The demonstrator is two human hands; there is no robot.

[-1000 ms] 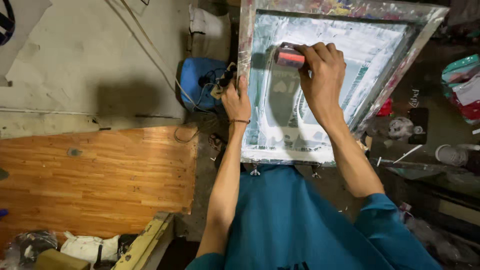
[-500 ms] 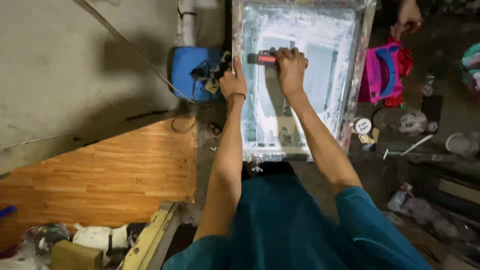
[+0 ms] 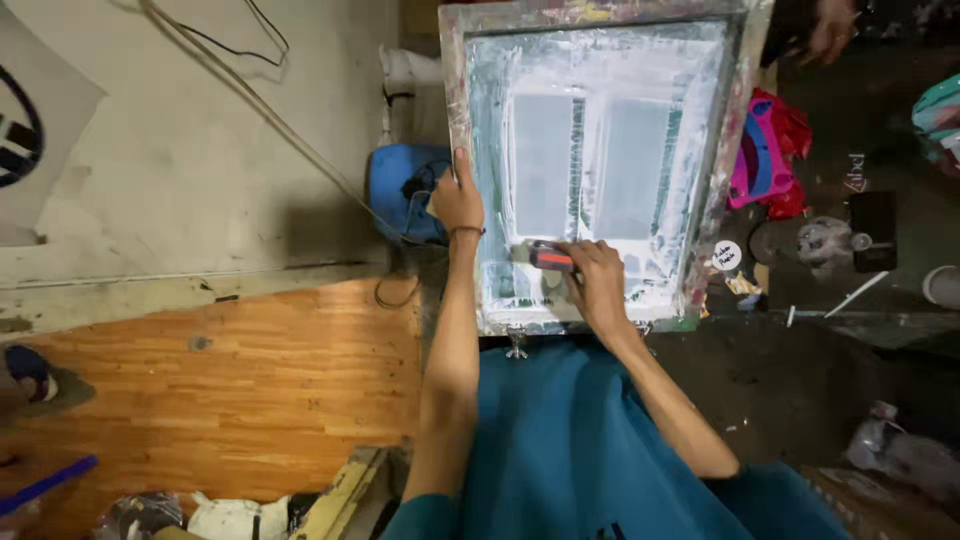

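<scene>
At the far left we count one sheet of paper (image 3: 35,140) with a dark curved print, lying on the pale floor, and near it one wooden board (image 3: 230,390) with open room across its top. One cable (image 3: 270,120) runs across the pale floor toward one blue machine (image 3: 400,190), which sits just beside the left edge of the single printing screen (image 3: 600,160). Our left hand (image 3: 458,200) grips that left frame edge, fingers wrapped over the rail. Inside the frame we see two pale rectangular panels side by side, with ink smeared round them. Our right hand (image 3: 598,285) is clenched on one squeegee (image 3: 552,258) with a red and dark handle, low on the mesh near the frame's near edge, so the far part of the mesh lies open. Right of the frame we count one pink and red garment (image 3: 765,160), then a dark cluttered bench (image 3: 880,280). One other person's hand (image 3: 830,35) shows at the far right corner.
</scene>
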